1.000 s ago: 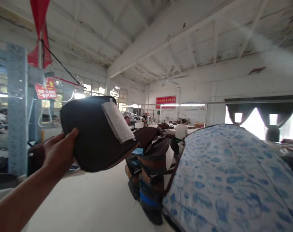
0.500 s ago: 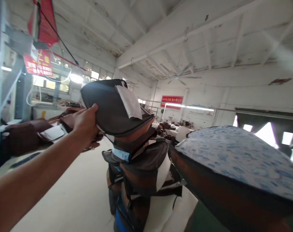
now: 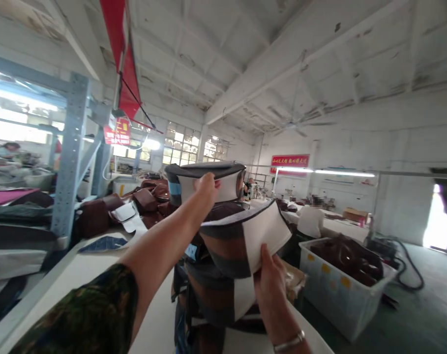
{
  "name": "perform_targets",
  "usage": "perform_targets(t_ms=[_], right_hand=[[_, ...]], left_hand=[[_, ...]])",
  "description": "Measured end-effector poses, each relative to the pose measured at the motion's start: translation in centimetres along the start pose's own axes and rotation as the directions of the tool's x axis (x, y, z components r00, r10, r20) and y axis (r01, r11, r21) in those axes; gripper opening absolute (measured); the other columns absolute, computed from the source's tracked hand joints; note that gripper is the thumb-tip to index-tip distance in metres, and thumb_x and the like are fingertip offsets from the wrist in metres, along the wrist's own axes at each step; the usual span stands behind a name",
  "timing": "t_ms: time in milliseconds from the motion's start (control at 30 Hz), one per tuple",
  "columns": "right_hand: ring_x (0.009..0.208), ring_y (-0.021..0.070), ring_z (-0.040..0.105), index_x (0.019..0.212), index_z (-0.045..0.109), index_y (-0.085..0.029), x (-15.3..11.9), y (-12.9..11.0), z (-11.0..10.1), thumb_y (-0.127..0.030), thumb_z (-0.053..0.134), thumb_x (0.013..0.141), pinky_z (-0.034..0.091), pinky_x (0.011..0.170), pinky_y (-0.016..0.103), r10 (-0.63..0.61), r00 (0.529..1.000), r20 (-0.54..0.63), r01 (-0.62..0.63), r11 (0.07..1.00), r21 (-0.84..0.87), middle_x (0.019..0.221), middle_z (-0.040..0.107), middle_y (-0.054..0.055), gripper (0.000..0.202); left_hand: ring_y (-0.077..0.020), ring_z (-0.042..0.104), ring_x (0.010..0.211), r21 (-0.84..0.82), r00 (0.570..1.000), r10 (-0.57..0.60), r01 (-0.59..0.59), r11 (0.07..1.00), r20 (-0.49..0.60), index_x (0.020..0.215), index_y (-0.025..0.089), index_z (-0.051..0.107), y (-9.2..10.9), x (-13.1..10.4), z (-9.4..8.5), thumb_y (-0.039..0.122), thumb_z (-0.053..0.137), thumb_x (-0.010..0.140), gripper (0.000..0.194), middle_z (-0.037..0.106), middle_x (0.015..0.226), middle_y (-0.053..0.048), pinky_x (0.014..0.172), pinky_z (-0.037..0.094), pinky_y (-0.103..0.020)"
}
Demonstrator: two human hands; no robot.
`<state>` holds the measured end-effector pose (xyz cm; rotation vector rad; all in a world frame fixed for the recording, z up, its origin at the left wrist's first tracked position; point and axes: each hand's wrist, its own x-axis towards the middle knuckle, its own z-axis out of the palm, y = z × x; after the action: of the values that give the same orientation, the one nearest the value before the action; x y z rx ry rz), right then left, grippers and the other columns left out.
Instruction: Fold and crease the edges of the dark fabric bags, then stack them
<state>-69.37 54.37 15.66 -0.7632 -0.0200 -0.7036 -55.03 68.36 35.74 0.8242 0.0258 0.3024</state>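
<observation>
The top cover (image 3: 204,171) sat on the stack (image 3: 216,265); a bin (image 3: 341,290) stood to its right, shelving (image 3: 70,157) left.

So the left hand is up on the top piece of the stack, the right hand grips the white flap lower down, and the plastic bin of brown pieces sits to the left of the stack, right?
Not quite. The head view shows the plastic bin to the right of the stack, not the left. The rest holds: left hand on the top piece, right hand gripping the white flap.
</observation>
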Motion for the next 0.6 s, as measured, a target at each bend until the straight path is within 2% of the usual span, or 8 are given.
perform_targets(t_ms=[67, 167, 233, 300, 367, 433, 533, 600], right_hand=[[0.102, 0.0242, 0.067, 0.13, 0.055, -0.014, 0.0, 1.3, -0.8, -0.046, 0.078, 0.076, 0.056, 0.09, 0.035, 0.054, 0.998, 0.024, -0.054, 0.998, -0.011, 0.108, 0.072, 0.01, 0.067], [0.109, 0.0252, 0.065, 0.131, 0.055, -0.014, -0.1, 1.2, -2.0, -0.048, 0.076, 0.077, 0.054, 0.093, 0.034, 0.08, 0.995, 0.063, -0.078, 0.996, -0.043, 0.109, 0.071, 0.009, 0.067], [0.109, 0.0254, 0.064, 0.13, 0.056, -0.015, 0.0, 0.5, -2.6, -0.048, 0.077, 0.076, 0.055, 0.089, 0.032, 0.09, 0.993, 0.075, -0.085, 0.994, -0.072, 0.107, 0.072, 0.009, 0.067], [0.104, 0.0254, 0.066, 0.128, 0.057, -0.016, 0.2, -0.1, -3.2, -0.051, 0.078, 0.073, 0.057, 0.082, 0.031, 0.118, 0.991, 0.06, -0.11, 0.986, -0.126, 0.106, 0.072, 0.008, 0.068], [0.096, 0.0248, 0.067, 0.125, 0.058, -0.019, 0.3, -0.5, -3.8, -0.055, 0.08, 0.069, 0.057, 0.07, 0.03, 0.16, 0.987, 0.028, -0.151, 0.966, -0.208, 0.11, 0.07, 0.008, 0.07], [0.091, 0.024, 0.067, 0.122, 0.058, -0.021, 0.3, -0.7, -4.4, -0.059, 0.081, 0.066, 0.055, 0.062, 0.028, 0.177, 0.984, -0.009, -0.173, 0.945, -0.279, 0.116, 0.068, 0.008, 0.071], [0.095, 0.0249, 0.066, 0.122, 0.058, -0.021, 0.1, -0.9, -4.6, -0.062, 0.08, 0.067, 0.054, 0.063, 0.029, 0.195, 0.981, -0.008, -0.189, 0.939, -0.287, 0.121, 0.066, 0.008, 0.072], [0.099, 0.026, 0.064, 0.124, 0.057, -0.022, -0.1, -1.0, -4.2, -0.06, 0.08, 0.068, 0.055, 0.067, 0.03, 0.201, 0.98, -0.01, -0.196, 0.945, -0.261, 0.121, 0.065, 0.008, 0.072]], left_hand=[[-0.0139, 0.063, 0.079, 0.066, 0.998, -0.06, 0.059, 0.996, 0.023, 0.115, 0.013, 0.058, -2.7, -1.5, 0.2, 0.029, 0.059, 0.094, 0.026, 0.063, 0.1, -0.006, 0.066, 0.056, -0.028], [-0.0142, 0.063, 0.079, 0.173, 0.989, -0.141, 0.13, 0.976, 0.054, 0.117, 0.013, 0.057, -6.3, -3.3, -0.1, 0.031, 0.058, 0.095, 0.028, 0.063, 0.102, -0.006, 0.067, 0.057, -0.029], [-0.0142, 0.063, 0.08, 0.252, 0.981, -0.172, 0.144, 0.957, 0.091, 0.116, 0.013, 0.057, -7.8, -4.2, -0.1, 0.032, 0.056, 0.096, 0.028, 0.063, 0.102, -0.006, 0.067, 0.057, -0.029], [-0.0138, 0.063, 0.078, 0.346, 0.969, -0.192, 0.129, 0.929, 0.154, 0.112, 0.012, 0.059, -8.3, -4.9, 0.1, 0.034, 0.056, 0.096, 0.027, 0.064, 0.098, -0.006, 0.067, 0.056, -0.029], [-0.0136, 0.063, 0.074, 0.447, 0.949, -0.198, 0.07, 0.892, 0.245, 0.103, 0.011, 0.062, -7.7, -5.5, 0.3, 0.034, 0.058, 0.094, 0.025, 0.065, 0.091, -0.005, 0.067, 0.056, -0.03], [-0.0144, 0.063, 0.074, 0.528, 0.93, -0.149, -0.055, 0.848, 0.337, 0.094, 0.011, 0.064, -5.8, -5.7, 0.2, 0.035, 0.062, 0.091, 0.024, 0.066, 0.085, -0.004, 0.069, 0.055, -0.031], [-0.0191, 0.064, 0.089, 0.593, 0.909, 0.054, -0.313, 0.741, 0.413, 0.091, 0.015, 0.067, -1.2, -4.4, -1.5, 0.043, 0.067, 0.084, 0.029, 0.068, 0.09, -0.006, 0.078, 0.05, -0.031], [-0.0226, 0.06, 0.104, 0.64, 0.89, 0.192, -0.434, 0.635, 0.413, 0.1, 0.021, 0.066, 1.7, -2.6, -3.7, 0.048, 0.066, 0.082, 0.032, 0.068, 0.103, -0.005, 0.084, 0.047, -0.031]])
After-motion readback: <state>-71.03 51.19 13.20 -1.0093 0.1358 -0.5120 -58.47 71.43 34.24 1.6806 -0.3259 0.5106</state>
